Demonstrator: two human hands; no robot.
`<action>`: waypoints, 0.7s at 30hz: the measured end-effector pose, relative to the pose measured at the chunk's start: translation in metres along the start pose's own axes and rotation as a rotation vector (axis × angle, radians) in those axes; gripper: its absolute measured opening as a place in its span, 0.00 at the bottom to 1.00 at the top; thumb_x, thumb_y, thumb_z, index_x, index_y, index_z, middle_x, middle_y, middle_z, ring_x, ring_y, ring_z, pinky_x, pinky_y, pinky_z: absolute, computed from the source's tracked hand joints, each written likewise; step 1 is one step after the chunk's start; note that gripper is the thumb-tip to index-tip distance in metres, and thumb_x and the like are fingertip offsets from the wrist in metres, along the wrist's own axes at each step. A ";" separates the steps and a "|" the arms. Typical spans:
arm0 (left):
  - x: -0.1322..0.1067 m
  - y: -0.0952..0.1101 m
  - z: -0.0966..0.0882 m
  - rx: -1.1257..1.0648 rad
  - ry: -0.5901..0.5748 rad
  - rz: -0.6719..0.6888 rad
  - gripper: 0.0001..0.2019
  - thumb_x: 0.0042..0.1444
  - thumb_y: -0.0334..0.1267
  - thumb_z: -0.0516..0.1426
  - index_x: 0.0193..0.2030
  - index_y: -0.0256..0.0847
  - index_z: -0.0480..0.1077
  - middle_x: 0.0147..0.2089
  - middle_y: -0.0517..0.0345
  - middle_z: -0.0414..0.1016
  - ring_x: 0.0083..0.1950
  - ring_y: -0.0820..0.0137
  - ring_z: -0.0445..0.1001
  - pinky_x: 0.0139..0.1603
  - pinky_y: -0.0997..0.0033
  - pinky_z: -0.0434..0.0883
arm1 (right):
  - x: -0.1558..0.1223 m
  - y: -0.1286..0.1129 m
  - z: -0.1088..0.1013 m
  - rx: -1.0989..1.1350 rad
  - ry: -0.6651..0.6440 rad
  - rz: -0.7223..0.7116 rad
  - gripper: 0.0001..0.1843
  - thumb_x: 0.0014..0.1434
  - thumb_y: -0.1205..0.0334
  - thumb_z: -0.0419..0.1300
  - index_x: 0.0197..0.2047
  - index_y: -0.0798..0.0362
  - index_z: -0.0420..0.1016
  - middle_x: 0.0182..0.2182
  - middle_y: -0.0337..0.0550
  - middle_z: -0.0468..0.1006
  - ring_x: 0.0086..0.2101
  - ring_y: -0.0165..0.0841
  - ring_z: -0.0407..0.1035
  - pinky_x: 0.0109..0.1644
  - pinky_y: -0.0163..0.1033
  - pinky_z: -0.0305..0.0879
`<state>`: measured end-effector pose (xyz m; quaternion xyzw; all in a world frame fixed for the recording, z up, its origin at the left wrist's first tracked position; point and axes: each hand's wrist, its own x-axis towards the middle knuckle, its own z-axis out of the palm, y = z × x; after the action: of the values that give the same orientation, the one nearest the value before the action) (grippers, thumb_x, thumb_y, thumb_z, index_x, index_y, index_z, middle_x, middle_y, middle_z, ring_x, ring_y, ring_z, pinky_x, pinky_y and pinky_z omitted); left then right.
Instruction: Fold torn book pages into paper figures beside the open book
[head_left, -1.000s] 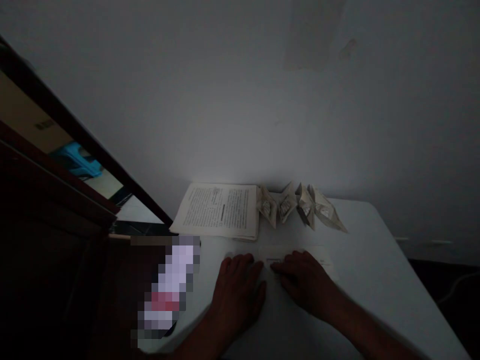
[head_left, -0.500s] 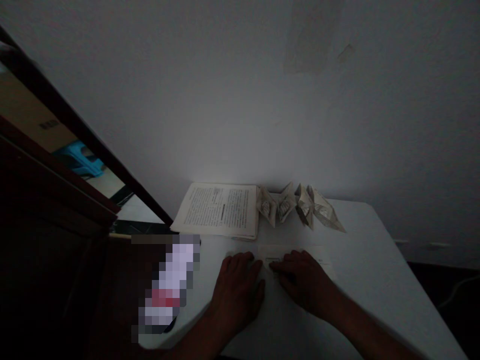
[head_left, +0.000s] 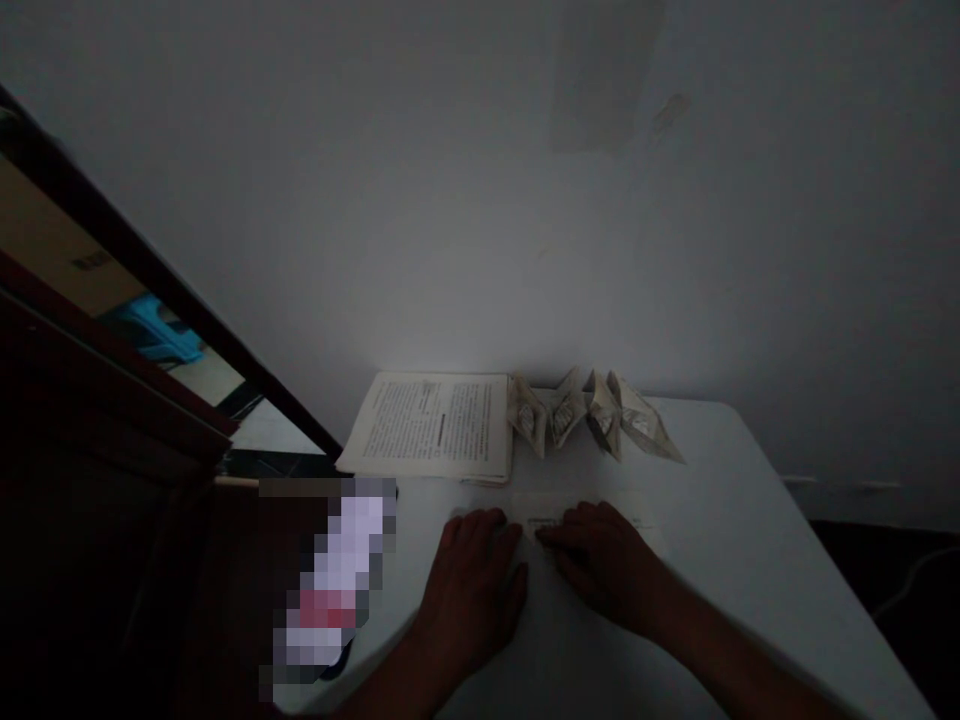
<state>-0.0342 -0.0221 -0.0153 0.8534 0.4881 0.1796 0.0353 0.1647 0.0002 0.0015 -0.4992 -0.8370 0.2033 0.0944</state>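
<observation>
A folded sheet of printed paper (head_left: 536, 507) lies flat near the middle of the white table, partly covered by my hands. My left hand (head_left: 474, 585) rests palm down at its left end, fingers loosely spread and thumb apart, holding nothing. My right hand (head_left: 604, 565) lies over its right part. The index finger reaches left and presses on the paper, while the other fingers bend above it. Both hands stay apart from each other. Beyond them stand several folded paper boat shapes (head_left: 568, 412) in a row, made of printed pages.
A stack of printed pages (head_left: 435, 425) lies at the back left, against the wall (head_left: 420, 200). A blurred-out object (head_left: 337, 570) sits on the left edge of the white table (head_left: 757, 560). Dark wooden furniture (head_left: 90, 420) and a blue plastic item (head_left: 161, 330) are farther left.
The view has shifted slightly. Both hands keep nearly the same places on the paper, and the right index finger still presses there.
</observation>
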 end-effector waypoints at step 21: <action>0.002 0.002 0.000 -0.018 0.027 0.051 0.15 0.57 0.35 0.52 0.51 0.37 0.67 0.51 0.46 0.68 0.51 0.57 0.64 0.52 0.50 0.63 | 0.001 0.002 -0.003 -0.027 -0.005 -0.029 0.14 0.57 0.67 0.54 0.43 0.46 0.76 0.31 0.40 0.76 0.35 0.34 0.65 0.42 0.39 0.52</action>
<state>-0.0319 -0.0210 -0.0139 0.8628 0.4649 0.1961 0.0317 0.1668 0.0024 0.0032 -0.4878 -0.8470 0.1921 0.0886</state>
